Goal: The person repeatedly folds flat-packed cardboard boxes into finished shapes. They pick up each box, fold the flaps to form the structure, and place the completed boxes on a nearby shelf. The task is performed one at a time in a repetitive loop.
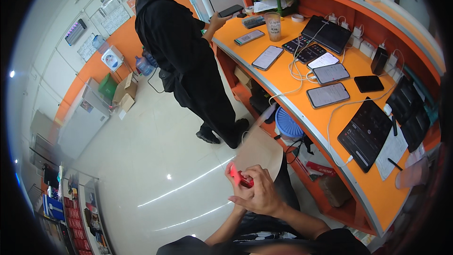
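Close in front of my body, both hands meet around a small bright red object (246, 182). Its kind cannot be made out, since fingers cover most of it. My left hand (236, 193) is closed around it from the left and below. Over its top and right side bend the fingers of my right hand (266, 193), the thumb stretching toward the left hand. Just beyond the hands, a tan bag-like thing (260, 148) lies by my lap, partly blurred at its upper edge.
An orange counter (292, 78) curves along the right, bearing several phones (328, 95), a tablet (365, 134), white cables, a plastic cup (272, 26) and papers. Beneath it are shelves and a blue lidded tub (289, 123). A person in black (184, 52) stands ahead, holding a phone.
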`<state>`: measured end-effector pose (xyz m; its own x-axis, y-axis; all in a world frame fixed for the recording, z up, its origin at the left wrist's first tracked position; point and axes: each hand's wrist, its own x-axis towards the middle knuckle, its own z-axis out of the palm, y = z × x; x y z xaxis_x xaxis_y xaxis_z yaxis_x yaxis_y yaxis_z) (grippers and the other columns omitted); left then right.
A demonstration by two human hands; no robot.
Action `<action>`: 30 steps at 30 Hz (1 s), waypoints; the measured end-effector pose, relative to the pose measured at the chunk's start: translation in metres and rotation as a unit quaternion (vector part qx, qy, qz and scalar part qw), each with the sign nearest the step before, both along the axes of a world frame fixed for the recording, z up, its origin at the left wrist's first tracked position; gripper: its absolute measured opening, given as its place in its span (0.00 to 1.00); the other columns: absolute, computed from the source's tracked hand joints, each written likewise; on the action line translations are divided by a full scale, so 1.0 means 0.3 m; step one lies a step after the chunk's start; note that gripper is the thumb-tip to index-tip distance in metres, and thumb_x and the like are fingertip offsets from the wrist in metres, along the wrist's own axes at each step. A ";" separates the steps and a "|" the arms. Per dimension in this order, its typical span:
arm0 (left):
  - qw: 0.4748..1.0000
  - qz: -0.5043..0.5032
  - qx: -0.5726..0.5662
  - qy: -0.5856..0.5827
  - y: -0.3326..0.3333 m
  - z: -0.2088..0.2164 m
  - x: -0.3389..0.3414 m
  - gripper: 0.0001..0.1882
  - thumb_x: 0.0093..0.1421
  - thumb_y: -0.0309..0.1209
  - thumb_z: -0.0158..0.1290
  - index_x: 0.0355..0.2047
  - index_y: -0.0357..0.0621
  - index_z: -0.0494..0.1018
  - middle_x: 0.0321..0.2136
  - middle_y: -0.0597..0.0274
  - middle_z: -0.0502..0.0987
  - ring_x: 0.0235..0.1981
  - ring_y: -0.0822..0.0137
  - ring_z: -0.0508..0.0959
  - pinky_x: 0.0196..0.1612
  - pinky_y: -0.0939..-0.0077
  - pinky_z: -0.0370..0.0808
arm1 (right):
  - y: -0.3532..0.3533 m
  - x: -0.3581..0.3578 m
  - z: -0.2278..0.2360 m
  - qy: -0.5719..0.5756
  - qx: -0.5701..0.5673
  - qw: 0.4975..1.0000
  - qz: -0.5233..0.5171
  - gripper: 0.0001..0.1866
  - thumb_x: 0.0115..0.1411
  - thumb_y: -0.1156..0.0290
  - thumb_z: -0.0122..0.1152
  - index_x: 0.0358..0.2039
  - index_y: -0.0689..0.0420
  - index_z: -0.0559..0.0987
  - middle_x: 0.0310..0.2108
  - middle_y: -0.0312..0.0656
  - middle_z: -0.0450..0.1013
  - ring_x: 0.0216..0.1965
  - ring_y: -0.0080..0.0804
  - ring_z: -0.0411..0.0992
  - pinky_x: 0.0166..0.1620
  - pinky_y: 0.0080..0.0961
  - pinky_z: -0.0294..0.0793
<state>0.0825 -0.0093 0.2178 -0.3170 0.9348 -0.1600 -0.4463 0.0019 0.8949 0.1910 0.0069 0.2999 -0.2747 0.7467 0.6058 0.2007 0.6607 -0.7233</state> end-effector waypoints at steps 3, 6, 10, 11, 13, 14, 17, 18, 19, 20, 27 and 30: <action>0.994 -0.003 0.043 0.097 0.006 0.015 0.032 0.54 0.54 0.21 0.68 0.70 0.51 0.41 0.61 0.54 0.61 0.60 0.60 0.70 0.59 0.66 0.75 | 0.007 -0.030 0.004 0.003 -0.014 0.998 -0.067 0.34 0.51 0.53 0.78 0.48 0.62 0.73 0.38 0.47 0.74 0.37 0.45 0.74 0.44 0.41 0.71; 0.974 -0.007 0.072 0.216 -0.002 0.038 0.040 0.54 0.54 0.21 0.68 0.70 0.49 0.41 0.61 0.52 0.61 0.60 0.60 0.70 0.59 0.67 0.75 | 0.024 -0.021 0.023 0.017 -0.012 0.993 -0.113 0.23 0.49 0.68 0.77 0.42 0.63 0.77 0.34 0.47 0.75 0.33 0.43 0.75 0.36 0.40 0.75; 0.989 -0.007 0.105 0.105 -0.001 0.062 0.043 0.54 0.53 0.21 0.69 0.69 0.46 0.42 0.60 0.50 0.61 0.60 0.60 0.71 0.59 0.68 0.75 | 0.048 0.026 0.009 0.017 -0.031 0.995 -0.089 0.16 0.53 0.79 0.70 0.42 0.66 0.78 0.34 0.49 0.75 0.33 0.44 0.77 0.34 0.37 0.78; 0.985 -0.001 0.102 0.139 0.002 0.070 0.041 0.53 0.52 0.24 0.71 0.68 0.42 0.45 0.61 0.48 0.60 0.63 0.59 0.67 0.63 0.67 0.71 | 0.059 0.031 0.003 0.013 -0.026 0.996 -0.083 0.13 0.56 0.78 0.69 0.42 0.65 0.79 0.34 0.48 0.76 0.35 0.45 0.77 0.37 0.38 0.78; 0.968 -0.016 0.104 0.229 0.002 0.050 0.023 0.53 0.51 0.26 0.72 0.68 0.40 0.46 0.62 0.47 0.60 0.65 0.58 0.65 0.66 0.65 0.67 | 0.083 0.044 0.018 0.000 -0.002 0.997 -0.074 0.11 0.58 0.79 0.67 0.43 0.65 0.81 0.35 0.48 0.76 0.38 0.47 0.78 0.42 0.39 0.80; 0.956 -0.024 0.105 0.274 0.000 0.041 0.015 0.53 0.51 0.26 0.72 0.68 0.40 0.47 0.62 0.47 0.59 0.65 0.57 0.64 0.67 0.65 0.65 | 0.096 0.048 0.025 -0.003 0.006 0.998 -0.066 0.12 0.57 0.80 0.67 0.42 0.66 0.81 0.36 0.49 0.76 0.38 0.47 0.78 0.42 0.39 0.80; 0.965 -0.043 0.103 0.237 0.008 0.033 0.007 0.56 0.49 0.28 0.74 0.70 0.41 0.46 0.64 0.49 0.58 0.65 0.56 0.64 0.69 0.62 0.62 | 0.117 0.067 0.013 -0.016 0.008 0.999 -0.032 0.14 0.55 0.82 0.67 0.44 0.67 0.83 0.39 0.51 0.77 0.40 0.46 0.79 0.44 0.38 0.80; 0.968 -0.043 0.101 0.228 0.013 0.034 0.007 0.57 0.48 0.28 0.74 0.70 0.40 0.46 0.64 0.50 0.58 0.65 0.57 0.64 0.69 0.63 0.62 | 0.116 0.069 0.016 -0.025 0.010 0.999 -0.022 0.15 0.55 0.82 0.67 0.44 0.67 0.83 0.39 0.51 0.78 0.41 0.46 0.79 0.44 0.37 0.81; 0.968 -0.041 0.095 0.231 0.015 0.041 0.002 0.58 0.48 0.28 0.75 0.70 0.40 0.46 0.64 0.51 0.58 0.65 0.57 0.65 0.68 0.63 0.63 | 0.113 0.070 0.020 -0.034 0.012 0.999 -0.012 0.15 0.55 0.82 0.67 0.45 0.67 0.83 0.39 0.51 0.78 0.41 0.46 0.79 0.45 0.37 0.81; 0.966 -0.048 0.096 0.235 0.016 0.037 -0.004 0.57 0.48 0.26 0.73 0.70 0.43 0.45 0.63 0.51 0.59 0.64 0.58 0.65 0.67 0.63 0.65 | 0.111 0.071 0.021 -0.043 0.014 0.999 -0.002 0.15 0.55 0.81 0.67 0.45 0.67 0.83 0.39 0.51 0.78 0.42 0.46 0.79 0.45 0.36 0.81; 0.970 -0.073 0.096 0.213 0.023 -0.004 -0.030 0.56 0.49 0.27 0.73 0.71 0.40 0.46 0.63 0.51 0.58 0.64 0.59 0.66 0.67 0.64 0.65 | 0.142 0.084 -0.022 -0.052 0.015 0.999 -0.001 0.17 0.55 0.81 0.67 0.46 0.68 0.83 0.40 0.52 0.78 0.43 0.46 0.79 0.46 0.35 0.81; 0.974 -0.077 0.088 0.193 0.028 -0.012 -0.035 0.56 0.50 0.26 0.72 0.71 0.39 0.46 0.63 0.50 0.58 0.64 0.59 0.66 0.67 0.65 0.65 | 0.142 0.075 -0.024 -0.049 0.022 0.998 -0.010 0.17 0.54 0.82 0.66 0.46 0.68 0.83 0.40 0.51 0.77 0.42 0.45 0.79 0.45 0.35 0.81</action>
<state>0.0719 -0.0010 0.2143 -0.1765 0.9781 0.1103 -0.0821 -0.1263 0.9886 0.2134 0.0495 0.2928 -0.3198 0.7254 0.6096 0.2832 0.6871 -0.6691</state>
